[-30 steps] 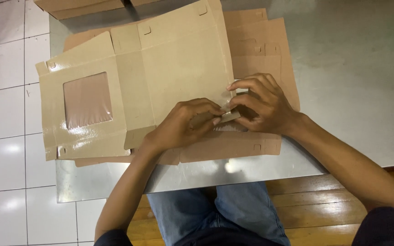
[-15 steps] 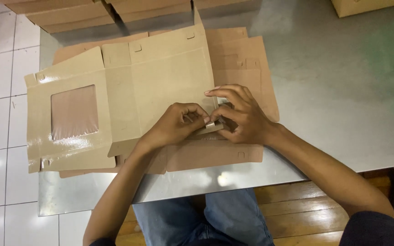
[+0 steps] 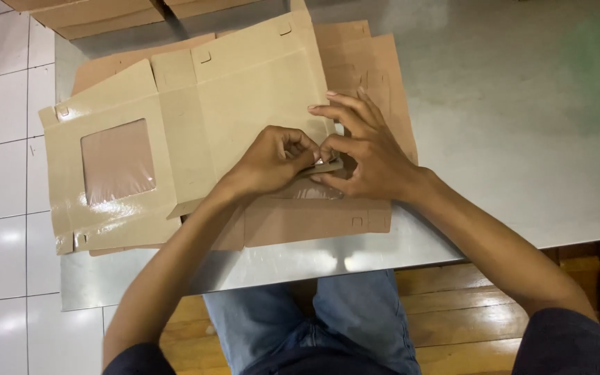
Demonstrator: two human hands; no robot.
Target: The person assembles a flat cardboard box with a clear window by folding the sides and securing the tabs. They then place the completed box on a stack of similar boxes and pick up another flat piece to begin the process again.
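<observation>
Left hand [image 3: 272, 163]: curled, fingertips pinching a small cardboard flap [image 3: 326, 167]. Right hand [image 3: 362, 153]: thumb and forefinger gripping the same flap, other fingers spread. Flat windowed box blank [image 3: 196, 132]: atop brown cardboard sheets [image 3: 355, 62], at the steel table [image 3: 522, 125]'s near-left edge. More cardboard stacks [image 3: 105, 14]: far-left corner.

Two bare hands were in view, the left hand [image 3: 269, 163] and the right hand [image 3: 366, 156]. One light tan flat cardboard box blank [image 3: 244, 90] lay on top, and it had one square window of clear film [image 3: 117, 161]. Under it lay at least two darker brown flat cardboard sheets [image 3: 376, 69]; their exact number could not be told. One grey metal surface [image 3: 522, 125] carried them all. At the far edge sat two stacks of folded brown cardboard [image 3: 92, 12].
</observation>
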